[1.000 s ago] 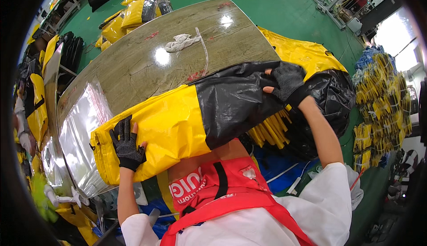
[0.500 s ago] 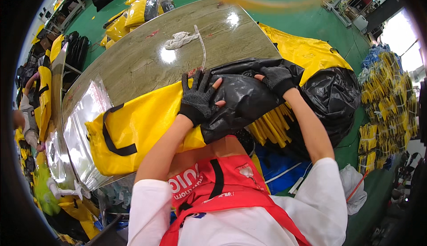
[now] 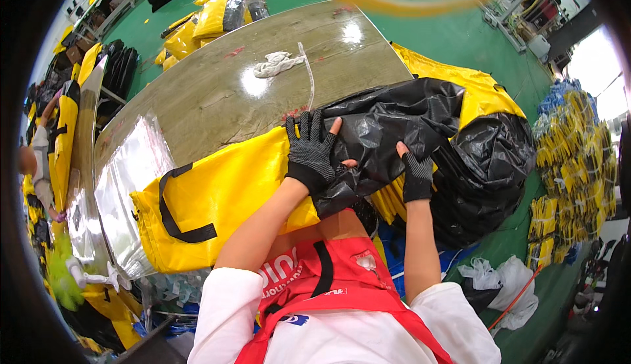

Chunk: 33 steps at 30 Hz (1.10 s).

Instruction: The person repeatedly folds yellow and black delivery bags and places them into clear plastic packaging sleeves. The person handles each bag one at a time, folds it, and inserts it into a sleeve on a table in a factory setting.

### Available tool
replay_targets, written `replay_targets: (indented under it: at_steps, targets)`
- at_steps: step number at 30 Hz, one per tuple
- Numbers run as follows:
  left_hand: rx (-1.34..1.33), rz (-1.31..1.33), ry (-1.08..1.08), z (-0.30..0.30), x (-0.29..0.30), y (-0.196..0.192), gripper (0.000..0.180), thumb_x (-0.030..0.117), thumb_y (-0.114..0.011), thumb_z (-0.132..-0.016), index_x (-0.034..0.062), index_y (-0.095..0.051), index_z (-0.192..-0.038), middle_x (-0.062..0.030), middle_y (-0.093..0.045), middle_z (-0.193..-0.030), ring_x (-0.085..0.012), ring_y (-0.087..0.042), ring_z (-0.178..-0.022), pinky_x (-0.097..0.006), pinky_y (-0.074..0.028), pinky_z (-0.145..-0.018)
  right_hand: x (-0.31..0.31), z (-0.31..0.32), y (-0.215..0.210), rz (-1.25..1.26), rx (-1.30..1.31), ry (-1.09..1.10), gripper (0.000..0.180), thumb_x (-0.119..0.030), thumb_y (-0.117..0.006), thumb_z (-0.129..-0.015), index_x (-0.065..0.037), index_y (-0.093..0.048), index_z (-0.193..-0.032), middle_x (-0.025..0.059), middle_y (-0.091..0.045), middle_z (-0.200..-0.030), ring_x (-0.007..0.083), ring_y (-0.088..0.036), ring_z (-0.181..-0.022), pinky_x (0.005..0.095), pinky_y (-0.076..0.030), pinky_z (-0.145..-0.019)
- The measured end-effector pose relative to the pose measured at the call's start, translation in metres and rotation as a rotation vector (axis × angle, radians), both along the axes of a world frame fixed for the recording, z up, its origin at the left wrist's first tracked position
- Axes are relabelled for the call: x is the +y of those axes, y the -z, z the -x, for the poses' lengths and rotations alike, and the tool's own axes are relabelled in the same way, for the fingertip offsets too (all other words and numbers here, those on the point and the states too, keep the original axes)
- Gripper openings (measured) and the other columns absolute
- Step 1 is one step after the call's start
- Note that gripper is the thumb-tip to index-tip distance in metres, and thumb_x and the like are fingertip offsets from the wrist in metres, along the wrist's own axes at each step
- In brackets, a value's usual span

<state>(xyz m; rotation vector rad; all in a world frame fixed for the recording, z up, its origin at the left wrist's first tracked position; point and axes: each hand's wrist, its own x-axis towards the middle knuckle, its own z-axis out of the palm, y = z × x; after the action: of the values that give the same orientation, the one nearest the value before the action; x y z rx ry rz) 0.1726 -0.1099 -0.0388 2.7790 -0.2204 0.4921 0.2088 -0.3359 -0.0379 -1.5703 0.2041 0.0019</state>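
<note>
A long yellow and black tarpaulin bag [image 3: 223,180] lies flattened across the near edge of the table, a black strap handle on its yellow left part. My left hand [image 3: 312,150], in a black dotted glove with bare thumb and fingertips showing, presses flat on it with fingers spread, by the seam between yellow and black. My right hand [image 3: 417,174], gloved alike, is at the near side of the black part [image 3: 394,117], thumb stretched away from the fingers. Those fingers show only partly. Both hands are open and neither visibly grips the material.
On the wood-patterned table [image 3: 210,101] lie a white cloth [image 3: 276,65], a measuring tape [image 3: 307,78] and clear plastic sheets [image 3: 131,173]. More yellow and black bags [image 3: 496,140] bulge at the right edge. Bundled yellow pieces [image 3: 575,167] stand farther right. Another person [image 3: 41,153] works at left.
My right hand has drawn back from the far right of the black part toward me and left. My left hand stays spread on the bag, and the view has shifted slightly.
</note>
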Motion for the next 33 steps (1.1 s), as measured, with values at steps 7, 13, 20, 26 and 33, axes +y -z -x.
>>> replay_targets:
  at_steps: [7, 13, 20, 26, 33]
  targets:
    - [0.299, 0.608, 0.171, 0.008, 0.029, 0.029, 0.055, 0.036, -0.048, -0.089, 0.0093, -0.038, -0.136, -0.0141, -0.036, -0.139, -0.0291, -0.028, -0.130, -0.040, -0.011, -0.112, 0.093, 0.076, -0.028, 1.030, -1.073, -0.471, 0.029, -0.013, -0.053, -0.083, -0.002, -0.062, -0.108, 0.0178, -0.059, -0.111, 0.0332, -0.055, -0.104, 0.0419, -0.040, -0.094]
    - [0.173, -0.248, 0.198, 0.054, 0.133, -0.001, 0.046, 0.030, -0.047, -0.089, 0.0112, -0.045, -0.131, -0.0109, -0.041, -0.139, -0.0244, -0.035, -0.128, -0.037, -0.018, -0.111, 0.099, 0.071, -0.024, 1.114, -1.010, -0.697, 0.042, -0.011, -0.057, -0.076, -0.009, -0.057, -0.118, 0.0173, -0.060, -0.109, 0.0330, -0.057, -0.097, 0.0434, -0.043, -0.088]
    - [-0.129, -0.282, -0.867, 0.280, 0.272, 0.013, 0.077, 0.028, -0.062, -0.079, -0.0028, -0.024, -0.138, -0.0230, -0.035, -0.138, -0.0394, -0.030, -0.129, -0.039, -0.023, -0.108, 0.168, 0.083, -0.069, 1.315, -0.867, -1.152, 0.081, -0.062, -0.063, -0.066, -0.012, -0.048, -0.128, 0.0203, -0.044, -0.125, 0.0385, -0.042, -0.114, 0.0496, -0.032, -0.096]
    - [0.096, 1.329, -0.969, 0.378, 0.273, 0.025, 0.063, 0.033, -0.067, -0.081, 0.0006, -0.041, -0.129, -0.0108, -0.055, -0.119, -0.0222, -0.054, -0.104, -0.032, -0.043, -0.089, 0.223, 0.100, -0.029, 0.683, -0.772, -0.985, 0.061, -0.044, -0.061, -0.076, -0.008, -0.048, -0.124, 0.0202, -0.048, -0.122, 0.0363, -0.041, -0.117, 0.0503, -0.024, -0.104]
    - [0.075, 2.049, -0.821, 0.400, 0.228, -0.010, 0.050, 0.017, -0.062, -0.084, 0.0053, -0.044, -0.129, -0.0076, -0.055, -0.122, -0.0253, -0.055, -0.108, -0.036, -0.044, -0.094, 0.266, 0.144, -0.011, 0.997, -0.849, -0.928, 0.050, -0.037, -0.048, -0.084, -0.013, -0.048, -0.128, 0.0167, -0.041, -0.136, 0.0400, -0.031, -0.128, 0.0607, -0.011, -0.104]
